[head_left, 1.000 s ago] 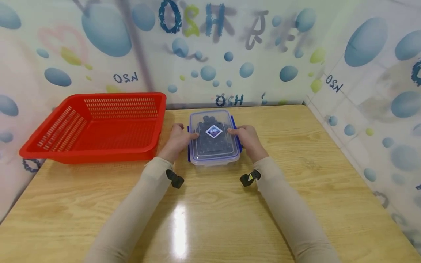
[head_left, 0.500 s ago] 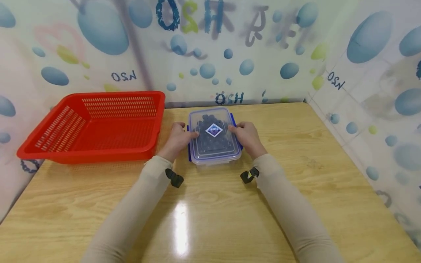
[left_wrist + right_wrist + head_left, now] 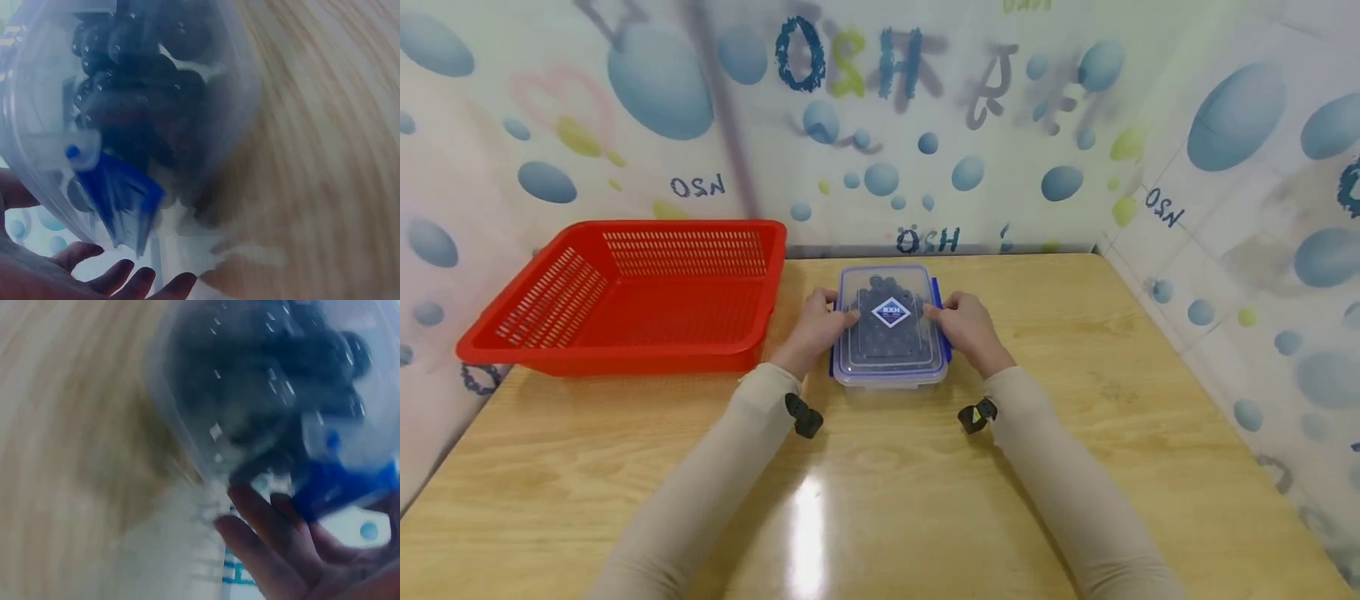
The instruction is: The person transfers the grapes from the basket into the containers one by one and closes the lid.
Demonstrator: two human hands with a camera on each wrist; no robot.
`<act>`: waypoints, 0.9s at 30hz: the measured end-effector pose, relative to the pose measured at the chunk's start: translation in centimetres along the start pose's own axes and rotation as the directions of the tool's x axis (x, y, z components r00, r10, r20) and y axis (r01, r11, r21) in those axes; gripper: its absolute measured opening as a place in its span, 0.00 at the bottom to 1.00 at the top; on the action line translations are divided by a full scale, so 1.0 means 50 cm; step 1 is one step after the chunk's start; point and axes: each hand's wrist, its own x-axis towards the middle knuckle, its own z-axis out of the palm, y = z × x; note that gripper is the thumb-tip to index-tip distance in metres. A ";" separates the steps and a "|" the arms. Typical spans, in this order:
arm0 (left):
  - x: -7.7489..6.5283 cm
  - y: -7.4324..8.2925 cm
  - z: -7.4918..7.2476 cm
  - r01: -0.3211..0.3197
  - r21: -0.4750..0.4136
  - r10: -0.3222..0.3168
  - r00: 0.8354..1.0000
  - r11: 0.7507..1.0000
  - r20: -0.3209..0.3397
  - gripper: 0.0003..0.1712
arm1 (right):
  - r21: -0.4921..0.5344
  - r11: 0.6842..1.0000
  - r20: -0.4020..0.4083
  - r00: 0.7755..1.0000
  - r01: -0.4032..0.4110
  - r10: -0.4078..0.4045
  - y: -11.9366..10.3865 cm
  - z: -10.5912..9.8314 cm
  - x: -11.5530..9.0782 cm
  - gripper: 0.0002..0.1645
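A clear plastic food container [image 3: 891, 367] with a blue-edged lid and a diamond-shaped label [image 3: 891, 312] stands at the back middle of the wooden table. Dark, round, shiny pieces like grapes [image 3: 144, 87] fill much of it. My left hand [image 3: 814, 327] grips its left side and my right hand [image 3: 972, 329] its right side, each thumb on the lid's edge. In the left wrist view a blue latch [image 3: 119, 194] sticks out from the wall, above my fingertips. The right wrist view shows another blue latch [image 3: 337, 487] near my fingers. Whether the base touches the table cannot be told.
A red plastic basket [image 3: 677, 321] with slotted walls stands left of the container, close to my left hand. The wooden table [image 3: 880, 500] runs back to a patterned wall covering [image 3: 1000, 200]. A similar covering [image 3: 1240, 250] borders its right side.
The head view has shifted, so the whole scene sits a little lower. The container has turned slightly and lies straighter to the table's back edge. Both hands keep their hold.
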 end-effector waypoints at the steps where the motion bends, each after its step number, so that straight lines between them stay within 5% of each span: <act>1: 0.000 -0.004 0.000 0.003 -0.001 -0.003 1.000 1.000 0.002 0.30 | 0.009 1.000 0.026 1.000 -0.012 0.011 0.002 -0.001 0.001 0.21; 6: 0.004 -0.013 0.001 0.017 -0.001 -0.017 1.000 1.000 -0.016 0.30 | 0.030 0.999 0.130 0.991 0.024 -0.028 0.003 -0.010 0.005 0.35; 12: 0.002 -0.004 -0.003 0.032 -0.015 -0.032 0.999 0.999 -0.029 0.33 | -0.174 0.965 0.182 0.970 0.194 -0.162 -0.013 -0.010 0.008 0.38; 14: 0.002 -0.004 -0.003 0.038 -0.024 -0.039 0.999 0.999 -0.027 0.33 | -0.184 0.961 0.160 0.971 0.205 -0.177 -0.014 -0.007 0.009 0.36; 21: 0.007 -0.003 0.005 0.010 -0.018 -0.011 0.999 1.000 -0.044 0.31 | 0.033 0.996 -0.028 0.997 0.079 -0.078 -0.019 0.011 0.008 0.33; 27: 0.010 -0.008 0.008 -0.003 0.001 0.003 0.998 1.000 -0.060 0.30 | 0.010 0.999 -0.126 0.991 0.042 -0.041 -0.024 0.029 0.006 0.30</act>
